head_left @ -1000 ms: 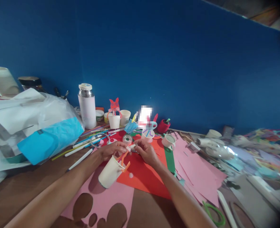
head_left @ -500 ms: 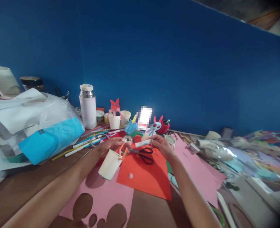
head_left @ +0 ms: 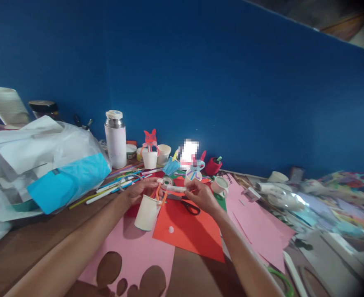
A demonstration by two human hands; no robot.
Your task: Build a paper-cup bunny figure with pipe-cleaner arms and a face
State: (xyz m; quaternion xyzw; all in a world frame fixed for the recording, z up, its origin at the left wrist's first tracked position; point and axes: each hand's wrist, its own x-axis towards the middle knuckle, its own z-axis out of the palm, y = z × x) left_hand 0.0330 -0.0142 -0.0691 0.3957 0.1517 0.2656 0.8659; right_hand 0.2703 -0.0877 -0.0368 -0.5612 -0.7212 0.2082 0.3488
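Observation:
My left hand (head_left: 142,190) is closed, pinching the bent orange strips (head_left: 164,198) that stick out of a white paper cup (head_left: 146,215). The cup hangs tilted over the sheets. Between the fingertips of my right hand (head_left: 203,196) is a slim white tube (head_left: 176,189), its left end close to the orange strips. Whether it touches them I cannot tell. Black-handled scissors (head_left: 191,208) lie beneath on an orange-red sheet (head_left: 197,237), partly hidden by my right hand. A small white dot (head_left: 171,229) rests on that sheet. Just behind the tube sits a tape roll (head_left: 167,181).
Pink paper with cut-out holes (head_left: 144,251) lies in front. Leftward are straws (head_left: 107,192), a thermos (head_left: 115,142) and a stuffed plastic bag (head_left: 61,165). Decorated cups (head_left: 150,160) stand at the back. A mug (head_left: 220,186), more pink paper (head_left: 256,231) and clutter are rightward.
My right hand has moved left with the white tube, bringing it up to the orange strips. The cup has swung slightly right and more upright, and the mug is now in fuller view.

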